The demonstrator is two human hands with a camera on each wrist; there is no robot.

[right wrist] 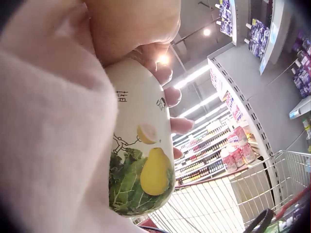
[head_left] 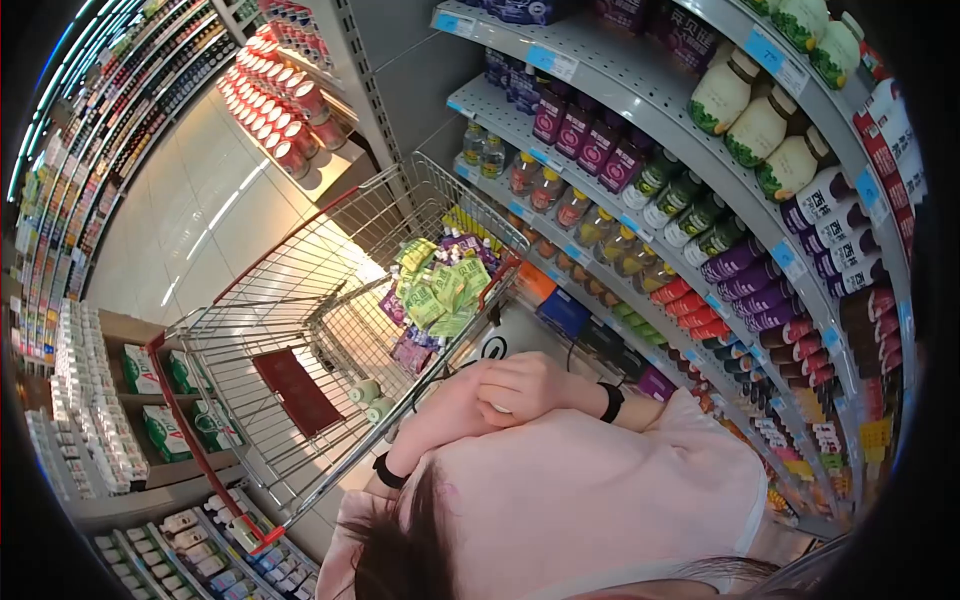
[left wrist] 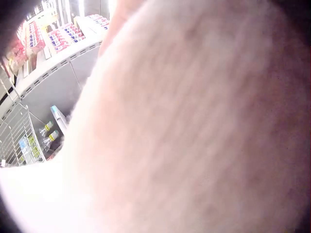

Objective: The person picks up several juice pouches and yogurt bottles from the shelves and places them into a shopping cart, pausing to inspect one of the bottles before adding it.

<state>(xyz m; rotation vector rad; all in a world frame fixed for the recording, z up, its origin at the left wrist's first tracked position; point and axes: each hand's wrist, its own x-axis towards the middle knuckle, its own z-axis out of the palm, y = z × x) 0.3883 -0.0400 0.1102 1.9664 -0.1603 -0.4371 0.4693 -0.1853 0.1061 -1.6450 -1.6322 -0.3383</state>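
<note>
Fingers [right wrist: 181,125] curled round bottle [right wrist: 127,177]; cart [head_left: 300,392] left of them; left hand [head_left: 440,408] under right fingers, seemingly steadying bottle's body; right hand [head_left: 525,385] curled over its top, hidden there, probably for firmer hold; shirt [head_left: 600,480] close behind fingers, perhaps bracing; shelves [head_left: 552,63] right of fingers

Here the head view looks steeply down over the pink shirt [head_left: 600,490], its round edge going dark, with the cart [head_left: 305,392] at left of centre. Left wrist now: a blurred pinkish surface [left wrist: 189,121] right against the lens, scenery only at upper and far left. And the right wrist peers upward past a close bottle [right wrist: 141,145] to ceiling lights [right wrist: 194,75]. All three share the cart!
</note>
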